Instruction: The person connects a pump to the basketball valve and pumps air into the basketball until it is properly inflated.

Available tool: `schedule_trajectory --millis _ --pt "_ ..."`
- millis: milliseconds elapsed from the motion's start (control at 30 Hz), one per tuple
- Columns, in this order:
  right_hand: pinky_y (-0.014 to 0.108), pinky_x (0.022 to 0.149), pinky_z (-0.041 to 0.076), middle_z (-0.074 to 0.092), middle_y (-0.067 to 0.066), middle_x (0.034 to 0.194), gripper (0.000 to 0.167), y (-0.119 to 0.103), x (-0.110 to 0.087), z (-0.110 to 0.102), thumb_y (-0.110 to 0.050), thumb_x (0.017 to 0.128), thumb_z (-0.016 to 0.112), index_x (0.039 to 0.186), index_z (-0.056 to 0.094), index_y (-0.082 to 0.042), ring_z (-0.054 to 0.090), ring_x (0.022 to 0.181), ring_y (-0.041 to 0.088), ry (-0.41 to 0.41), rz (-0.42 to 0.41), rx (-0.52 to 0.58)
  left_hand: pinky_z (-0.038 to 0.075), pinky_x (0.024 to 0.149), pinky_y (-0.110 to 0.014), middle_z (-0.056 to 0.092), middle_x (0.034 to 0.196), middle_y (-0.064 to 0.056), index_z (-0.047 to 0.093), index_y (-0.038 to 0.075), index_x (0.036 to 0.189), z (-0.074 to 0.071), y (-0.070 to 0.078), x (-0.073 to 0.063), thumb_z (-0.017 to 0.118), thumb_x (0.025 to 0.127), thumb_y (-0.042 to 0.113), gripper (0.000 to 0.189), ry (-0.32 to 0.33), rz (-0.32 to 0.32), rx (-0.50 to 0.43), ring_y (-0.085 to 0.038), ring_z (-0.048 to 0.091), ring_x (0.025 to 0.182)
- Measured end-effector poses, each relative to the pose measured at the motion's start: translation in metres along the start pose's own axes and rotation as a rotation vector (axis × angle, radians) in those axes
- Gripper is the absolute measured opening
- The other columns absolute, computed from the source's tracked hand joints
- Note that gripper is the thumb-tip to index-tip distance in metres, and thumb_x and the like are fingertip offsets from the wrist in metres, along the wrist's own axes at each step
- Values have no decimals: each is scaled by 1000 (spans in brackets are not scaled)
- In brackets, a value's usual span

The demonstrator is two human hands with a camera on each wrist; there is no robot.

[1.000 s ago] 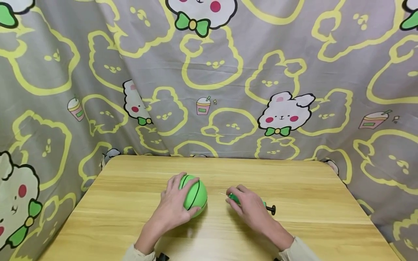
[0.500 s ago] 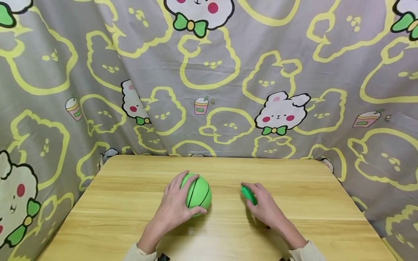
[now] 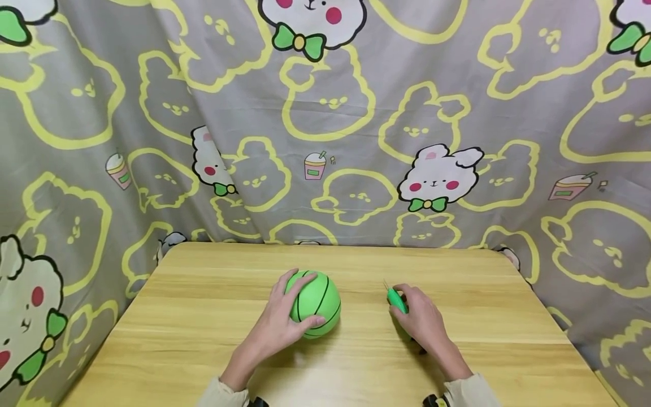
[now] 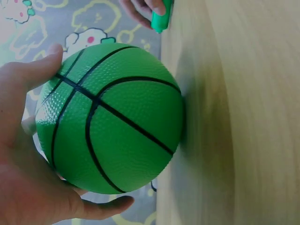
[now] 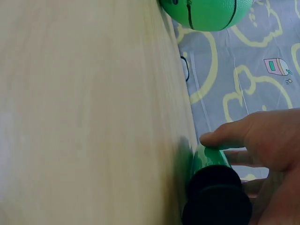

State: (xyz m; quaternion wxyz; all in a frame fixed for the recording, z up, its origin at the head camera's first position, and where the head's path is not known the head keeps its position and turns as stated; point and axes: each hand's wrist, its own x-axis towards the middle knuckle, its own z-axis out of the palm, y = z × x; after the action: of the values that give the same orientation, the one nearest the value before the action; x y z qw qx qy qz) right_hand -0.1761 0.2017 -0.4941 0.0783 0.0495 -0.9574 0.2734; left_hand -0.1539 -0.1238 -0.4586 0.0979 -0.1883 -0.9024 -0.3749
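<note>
A small green basketball (image 3: 321, 299) with black lines sits on the wooden table. My left hand (image 3: 274, 322) grips it from the left, fingers over its far side and thumb on its near side. To the right, my right hand (image 3: 423, 315) holds a green ball pump (image 3: 397, 301) low over the table, its thin needle pointing away from me and slightly left. In the right wrist view the pump's black handle end (image 5: 216, 199) faces the camera, with the thumb on the green barrel. The palm hides part of the barrel in the head view.
The wooden table (image 3: 203, 305) ends at a grey curtain (image 3: 351, 141) with yellow outlines and rabbit prints, which hangs behind it and along both sides. A gap of bare tabletop separates the ball from the pump.
The basketball has rolled rightward under my left hand. My right hand has shifted right with the pump and turned it, so the needle points away from me instead of left toward the ball.
</note>
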Motion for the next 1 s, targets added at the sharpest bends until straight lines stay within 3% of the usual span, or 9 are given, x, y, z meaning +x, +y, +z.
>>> schedule_trajectory --millis 133,333,567,833,1000 --pt "36 67 49 65 10 104 50 2 -3 -5 -15 90 75 136 61 -5 60 85 20 -66 3 26 51 84 -63 29 160 -18 45 34 154 2 1 0 82 81 53 83 1 12 -27 -46 36 140" --pt "38 70 52 65 7 103 57 2 -4 -13 -9 87 73 141 57 -2 62 88 19 -166 1 97 50 90 -58 32 160 -8 42 31 155 3 1 1 86 76 55 93 -1 -16 -71 -36 40 139" --pt "35 67 50 65 5 97 56 -2 -1 -10 -13 88 75 140 57 -2 60 83 16 -166 -9 86 49 92 -60 31 160 -7 40 30 156 3 -2 0 86 73 61 100 -12 -55 -77 -36 41 139" --pt "34 66 51 66 6 97 61 -1 -1 -14 -18 90 77 143 53 2 61 82 16 -207 -8 117 48 92 -61 29 161 -7 35 41 156 1 -6 -3 84 76 61 96 -31 -70 -91 -36 42 138" --pt "35 68 52 67 7 100 64 0 -1 -22 -18 91 78 145 51 3 63 83 16 -235 9 155 48 92 -61 31 160 -10 37 33 157 0 -5 -2 83 77 60 96 -32 -46 -95 -37 43 137"
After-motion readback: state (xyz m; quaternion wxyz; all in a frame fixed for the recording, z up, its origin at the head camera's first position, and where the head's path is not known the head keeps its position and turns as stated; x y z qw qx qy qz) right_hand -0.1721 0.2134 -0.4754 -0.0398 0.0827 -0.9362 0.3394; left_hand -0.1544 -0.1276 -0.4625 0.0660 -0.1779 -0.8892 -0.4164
